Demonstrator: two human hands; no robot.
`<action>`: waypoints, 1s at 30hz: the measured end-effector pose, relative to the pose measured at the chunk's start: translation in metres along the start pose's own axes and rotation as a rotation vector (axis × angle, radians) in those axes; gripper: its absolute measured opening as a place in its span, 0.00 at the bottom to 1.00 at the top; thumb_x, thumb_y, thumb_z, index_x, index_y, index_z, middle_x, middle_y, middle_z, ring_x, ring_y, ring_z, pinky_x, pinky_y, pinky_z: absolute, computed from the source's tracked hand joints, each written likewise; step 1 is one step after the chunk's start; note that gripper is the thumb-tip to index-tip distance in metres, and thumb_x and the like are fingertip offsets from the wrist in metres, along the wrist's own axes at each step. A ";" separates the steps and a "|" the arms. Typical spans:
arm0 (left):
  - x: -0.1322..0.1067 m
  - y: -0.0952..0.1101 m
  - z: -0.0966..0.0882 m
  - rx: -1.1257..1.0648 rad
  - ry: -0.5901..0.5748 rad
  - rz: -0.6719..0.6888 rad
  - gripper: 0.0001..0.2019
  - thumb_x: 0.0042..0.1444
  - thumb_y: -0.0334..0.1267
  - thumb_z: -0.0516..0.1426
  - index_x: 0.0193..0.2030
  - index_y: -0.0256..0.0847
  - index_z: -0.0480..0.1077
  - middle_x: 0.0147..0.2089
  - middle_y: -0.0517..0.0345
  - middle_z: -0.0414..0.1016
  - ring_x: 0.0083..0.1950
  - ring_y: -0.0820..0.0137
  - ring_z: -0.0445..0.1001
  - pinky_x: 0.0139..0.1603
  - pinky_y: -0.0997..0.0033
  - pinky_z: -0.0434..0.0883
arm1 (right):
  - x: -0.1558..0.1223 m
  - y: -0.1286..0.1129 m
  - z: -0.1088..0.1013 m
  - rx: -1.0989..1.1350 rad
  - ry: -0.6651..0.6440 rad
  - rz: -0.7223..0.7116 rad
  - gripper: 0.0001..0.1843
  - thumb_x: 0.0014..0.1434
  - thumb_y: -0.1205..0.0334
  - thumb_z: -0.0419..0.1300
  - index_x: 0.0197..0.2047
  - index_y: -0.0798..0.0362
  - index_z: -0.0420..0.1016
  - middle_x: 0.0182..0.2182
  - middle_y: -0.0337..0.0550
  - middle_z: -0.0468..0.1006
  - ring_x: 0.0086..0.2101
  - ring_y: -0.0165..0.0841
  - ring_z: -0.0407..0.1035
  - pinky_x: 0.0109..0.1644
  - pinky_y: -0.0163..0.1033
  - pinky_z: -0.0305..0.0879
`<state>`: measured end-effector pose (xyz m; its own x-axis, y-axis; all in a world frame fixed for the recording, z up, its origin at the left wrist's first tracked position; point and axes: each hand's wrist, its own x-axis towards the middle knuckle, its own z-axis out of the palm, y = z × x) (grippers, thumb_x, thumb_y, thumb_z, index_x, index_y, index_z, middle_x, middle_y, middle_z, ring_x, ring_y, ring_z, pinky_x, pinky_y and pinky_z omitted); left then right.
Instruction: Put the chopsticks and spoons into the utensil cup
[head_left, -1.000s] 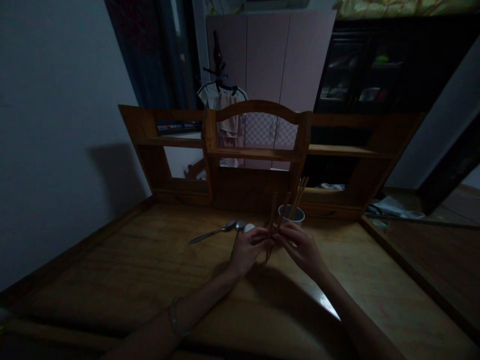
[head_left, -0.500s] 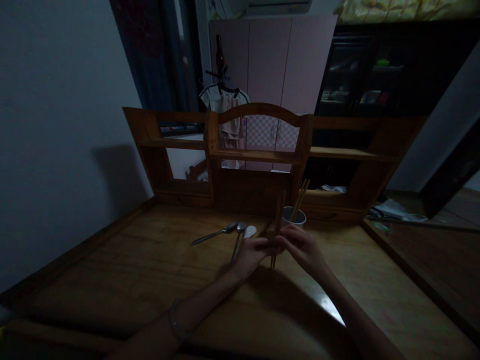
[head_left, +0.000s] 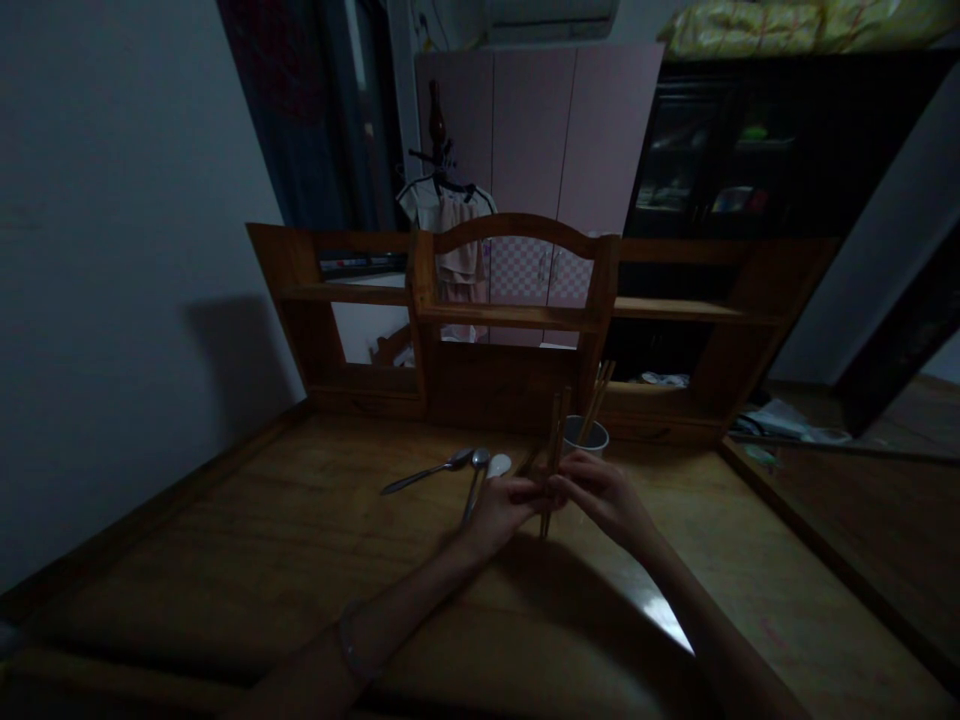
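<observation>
Upright above the table, a pair of wooden chopsticks [head_left: 556,430] is pinched between my two hands. My left hand [head_left: 506,515] closes its fingers on them from the left, and my right hand [head_left: 604,495] grips them from the right, its fingertips meeting the left ones. Just behind my right hand stands a white cup [head_left: 596,440] with more chopsticks [head_left: 598,400] leaning in it. Left of the hands lie a metal spoon [head_left: 431,470], a second metal spoon [head_left: 479,460] and a white spoon [head_left: 499,465]; my left hand partly hides the last two.
The wooden table [head_left: 300,540] carries a wooden shelf unit [head_left: 510,318] along its back edge. A wall [head_left: 135,300] bounds the left side. Beyond the shelf stand a pink wardrobe [head_left: 532,140], a coat stand with clothes [head_left: 450,210] and a dark cabinet [head_left: 705,150].
The hands and chopsticks keep nearly the same pose. The whole view has shifted very slightly, with the background a little lower.
</observation>
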<state>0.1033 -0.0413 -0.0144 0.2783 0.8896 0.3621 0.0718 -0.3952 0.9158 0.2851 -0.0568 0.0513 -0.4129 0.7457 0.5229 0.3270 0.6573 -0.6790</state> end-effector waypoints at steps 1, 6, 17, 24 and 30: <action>0.000 0.000 0.000 0.015 0.005 0.010 0.16 0.49 0.47 0.64 0.40 0.39 0.81 0.38 0.54 0.81 0.40 0.62 0.77 0.40 0.69 0.72 | 0.000 0.000 0.000 0.003 0.005 -0.001 0.12 0.63 0.58 0.58 0.33 0.54 0.77 0.33 0.43 0.72 0.34 0.32 0.70 0.36 0.36 0.66; -0.001 0.003 0.001 0.077 0.006 0.053 0.12 0.49 0.44 0.65 0.37 0.38 0.80 0.35 0.55 0.80 0.36 0.66 0.76 0.39 0.71 0.72 | 0.004 -0.001 -0.006 0.069 0.104 0.006 0.09 0.60 0.57 0.61 0.38 0.53 0.77 0.34 0.43 0.73 0.33 0.32 0.69 0.35 0.36 0.66; -0.007 0.013 0.004 0.082 -0.080 0.144 0.13 0.54 0.44 0.62 0.42 0.40 0.79 0.39 0.53 0.79 0.40 0.65 0.76 0.40 0.71 0.71 | 0.003 -0.023 -0.024 -0.047 -0.027 0.022 0.12 0.61 0.54 0.60 0.42 0.53 0.74 0.32 0.42 0.76 0.31 0.33 0.72 0.35 0.36 0.70; -0.005 0.017 0.004 0.050 -0.007 0.146 0.16 0.57 0.46 0.60 0.49 0.44 0.76 0.50 0.53 0.76 0.49 0.64 0.73 0.50 0.68 0.69 | 0.023 -0.038 -0.081 0.039 0.246 0.068 0.15 0.58 0.50 0.62 0.39 0.55 0.74 0.30 0.42 0.78 0.29 0.34 0.74 0.33 0.36 0.72; 0.002 0.012 -0.007 0.090 0.099 0.122 0.17 0.61 0.50 0.54 0.46 0.43 0.75 0.47 0.53 0.76 0.50 0.64 0.72 0.53 0.66 0.67 | 0.049 -0.014 -0.143 -0.009 0.571 0.172 0.19 0.52 0.46 0.66 0.37 0.54 0.76 0.29 0.44 0.79 0.29 0.35 0.75 0.34 0.37 0.73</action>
<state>0.0983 -0.0432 -0.0014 0.1946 0.8504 0.4888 0.1300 -0.5163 0.8465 0.3821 -0.0136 0.1604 0.1681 0.7804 0.6022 0.3573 0.5212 -0.7751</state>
